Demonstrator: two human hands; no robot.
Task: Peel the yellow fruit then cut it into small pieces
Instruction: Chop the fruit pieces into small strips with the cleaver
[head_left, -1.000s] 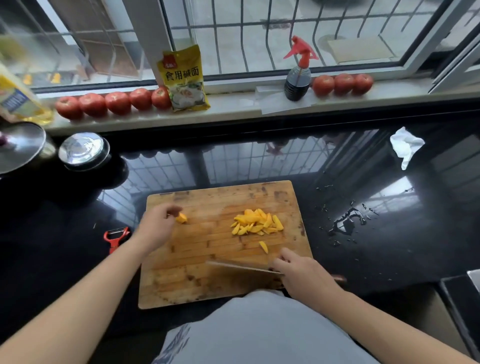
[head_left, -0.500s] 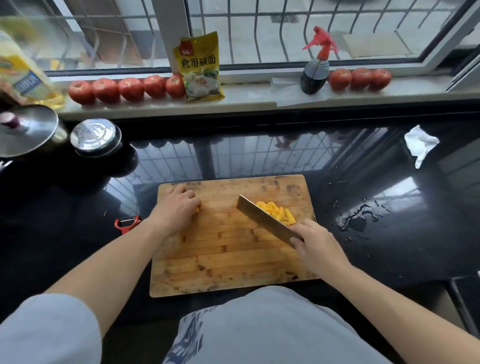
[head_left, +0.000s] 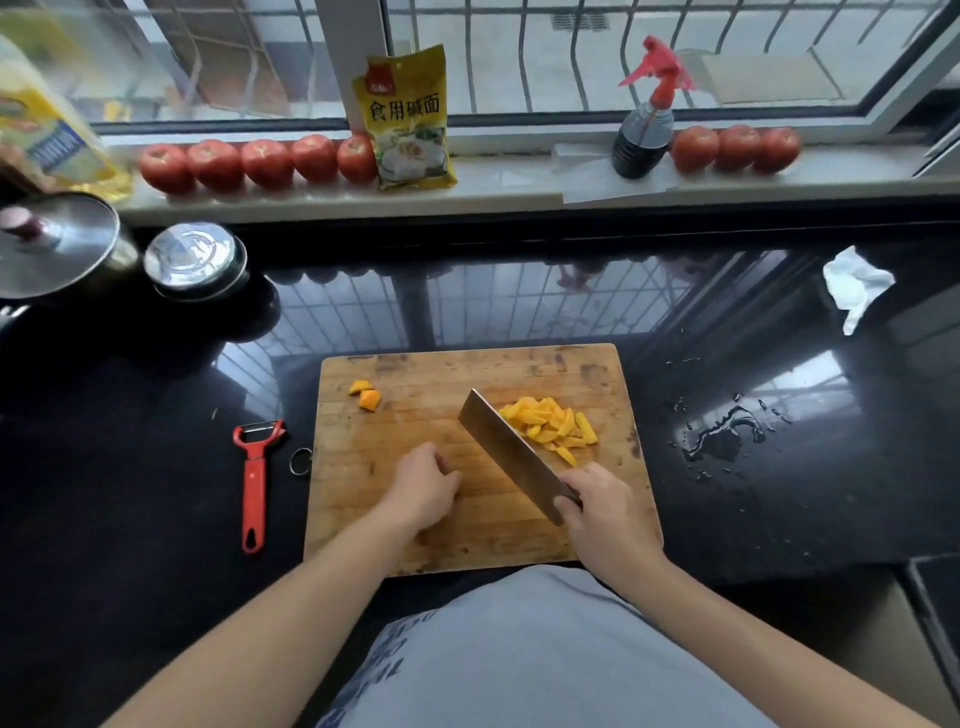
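Note:
A wooden cutting board (head_left: 467, 540) lies on the black counter in front of me. A heap of small yellow fruit pieces (head_left: 550, 426) sits on its right half. Two orange-yellow chunks (head_left: 367, 396) lie apart near its far left corner. My right hand (head_left: 602, 512) grips the handle of a cleaver (head_left: 511, 454), whose blade stands tilted just left of the heap. My left hand (head_left: 423, 486) rests on the board's middle, fingers loosely curled, holding nothing that I can see.
A red peeler (head_left: 254, 478) lies on the counter left of the board. Water is spilled at the right (head_left: 724, 436), with a crumpled white tissue (head_left: 854, 286) beyond. Two metal lids (head_left: 195, 260) sit far left. Tomatoes (head_left: 260, 163), a yellow packet (head_left: 408, 117) and a spray bottle (head_left: 644, 130) line the sill.
My left hand let go of the chunks at the far left corner and drew back to the board's middle. The cleaver went from lying flat to standing beside the heap.

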